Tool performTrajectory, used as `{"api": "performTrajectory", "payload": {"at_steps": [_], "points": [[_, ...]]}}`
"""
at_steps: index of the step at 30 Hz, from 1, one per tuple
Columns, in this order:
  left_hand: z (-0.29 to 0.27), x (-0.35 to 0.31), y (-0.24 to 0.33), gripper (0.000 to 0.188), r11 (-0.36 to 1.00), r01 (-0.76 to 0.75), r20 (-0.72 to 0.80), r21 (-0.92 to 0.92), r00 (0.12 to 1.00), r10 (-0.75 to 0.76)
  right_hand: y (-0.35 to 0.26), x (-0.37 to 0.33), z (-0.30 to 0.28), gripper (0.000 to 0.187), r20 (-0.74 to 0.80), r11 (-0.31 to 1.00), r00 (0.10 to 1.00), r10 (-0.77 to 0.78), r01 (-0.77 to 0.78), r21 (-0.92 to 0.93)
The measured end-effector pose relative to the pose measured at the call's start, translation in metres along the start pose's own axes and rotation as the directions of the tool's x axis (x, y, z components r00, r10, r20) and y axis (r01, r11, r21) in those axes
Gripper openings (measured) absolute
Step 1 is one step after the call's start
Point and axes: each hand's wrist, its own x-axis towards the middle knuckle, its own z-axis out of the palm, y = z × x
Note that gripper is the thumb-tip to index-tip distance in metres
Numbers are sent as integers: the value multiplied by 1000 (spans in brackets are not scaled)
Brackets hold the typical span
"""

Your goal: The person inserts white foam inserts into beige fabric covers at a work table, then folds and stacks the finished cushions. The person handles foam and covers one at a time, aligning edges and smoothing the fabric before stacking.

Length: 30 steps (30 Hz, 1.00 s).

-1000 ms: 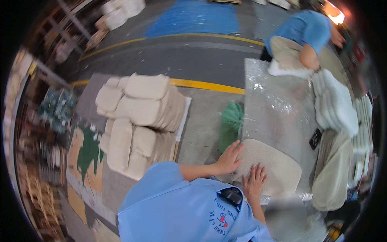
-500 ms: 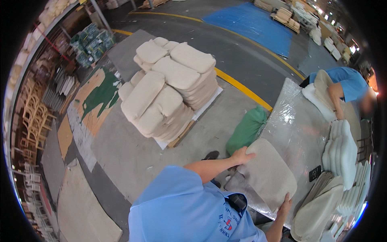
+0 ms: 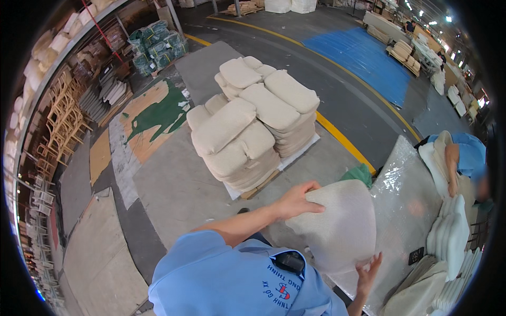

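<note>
A beige seat cushion (image 3: 337, 226) with rounded corners is raised and tilted over the near end of a plastic-covered table (image 3: 403, 195). My left hand (image 3: 299, 201) grips its far left edge, thumb on top and fingers round the rim. Close by the cushion's near right edge is my right hand (image 3: 367, 274), its fingers apart; whether they touch the fabric is hard to tell. Right of it on the table lies a pile of beige covers (image 3: 419, 289).
A tall stack of beige cushions (image 3: 247, 131) stands on a pallet beyond my left arm. Behind the table sits a green sack (image 3: 359, 174). White foam pads (image 3: 447, 226) and a small black device (image 3: 416, 256) are at right. A co-worker in blue (image 3: 466, 150) bends over the table's far end.
The cushion has come up off the table and shifted left, tilting, with my left hand still on it. My right hand's fingers have loosened and spread. The view has swung right-to-left slightly.
</note>
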Motion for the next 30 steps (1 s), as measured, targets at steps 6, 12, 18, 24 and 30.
{"api": "performTrajectory", "payload": {"at_steps": [6,12,18,24,30], "points": [[-115,-3,56,39,927,-368,168,71,921,352,-154,28,99,92,638,993,769,35,-97,63],[-274,39,-90,33,949,-221,-354,-226,926,131,-159,-4,275,68,476,939,866,156,-279,199],[-479,-45,-250,58,705,354,-483,-614,538,-691,-119,-41,356,77,277,818,910,308,-402,412],[-559,-37,-283,78,578,186,-462,-795,432,-774,-103,-95,360,74,144,638,791,595,-573,514],[-591,-22,-298,84,568,101,-472,-817,449,-759,-101,-134,378,71,192,428,629,754,-691,583]]}}
